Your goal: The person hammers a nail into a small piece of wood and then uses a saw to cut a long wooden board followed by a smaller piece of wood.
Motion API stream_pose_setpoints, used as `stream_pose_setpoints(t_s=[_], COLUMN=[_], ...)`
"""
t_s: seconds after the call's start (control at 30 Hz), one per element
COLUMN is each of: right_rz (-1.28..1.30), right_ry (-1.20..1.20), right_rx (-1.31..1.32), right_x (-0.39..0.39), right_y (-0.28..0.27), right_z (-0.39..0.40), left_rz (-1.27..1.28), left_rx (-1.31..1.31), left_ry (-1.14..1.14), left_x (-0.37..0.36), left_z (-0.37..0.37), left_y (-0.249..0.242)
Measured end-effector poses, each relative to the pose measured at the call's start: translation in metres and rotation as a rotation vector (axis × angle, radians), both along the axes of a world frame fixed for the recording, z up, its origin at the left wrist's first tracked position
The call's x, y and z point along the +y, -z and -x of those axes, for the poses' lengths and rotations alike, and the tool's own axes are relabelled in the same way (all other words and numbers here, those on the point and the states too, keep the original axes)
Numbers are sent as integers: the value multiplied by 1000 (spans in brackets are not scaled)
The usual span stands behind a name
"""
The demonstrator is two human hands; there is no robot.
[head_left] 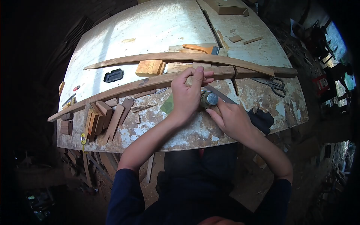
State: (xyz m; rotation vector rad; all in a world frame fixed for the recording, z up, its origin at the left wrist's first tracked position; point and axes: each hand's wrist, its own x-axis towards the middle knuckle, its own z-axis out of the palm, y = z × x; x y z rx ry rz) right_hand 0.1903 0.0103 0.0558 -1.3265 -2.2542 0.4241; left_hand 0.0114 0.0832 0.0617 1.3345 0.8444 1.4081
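My right hand (234, 118) is wrapped round a hammer (212, 99), whose round metal face points up toward me. Most of its handle is hidden in my grip. Just left of it, my left hand (187, 92) is raised with curled fingers and the thumb up; something pale shows between the fingers, too hidden to name. Behind both hands, a long wooden strip (150, 83) crosses the table. A second, curved strip (172, 56) lies farther back. Below my left wrist is a green sheet (167, 105), partly covered.
Wood blocks (103, 114) and a tape measure (83, 138) sit at the table's front left. Scissors (276, 87) and a dark cloth (261, 120) lie to the right. A paintbrush (202, 48), a wood block (149, 68) and a black tray (113, 75) are farther back.
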Motion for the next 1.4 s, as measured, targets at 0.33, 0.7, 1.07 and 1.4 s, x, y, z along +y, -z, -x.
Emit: stream_pose_setpoints(t_s=[0.33,0.7,1.07,1.4], right_rz=[42,135,229,220], right_ry=[-61,-43,79,198], right_rx=[-91,-93,78,186], right_x=[30,31,16,3], right_y=[-12,-22,-21,-21], right_z=[6,18,39,58], left_rz=[121,202,205,226], left_rx=[-97,-233,-316,-317], left_ry=[57,-143,-293,-299], left_x=[33,37,22,31], left_z=[21,34,39,35], left_y=[11,22,24,26])
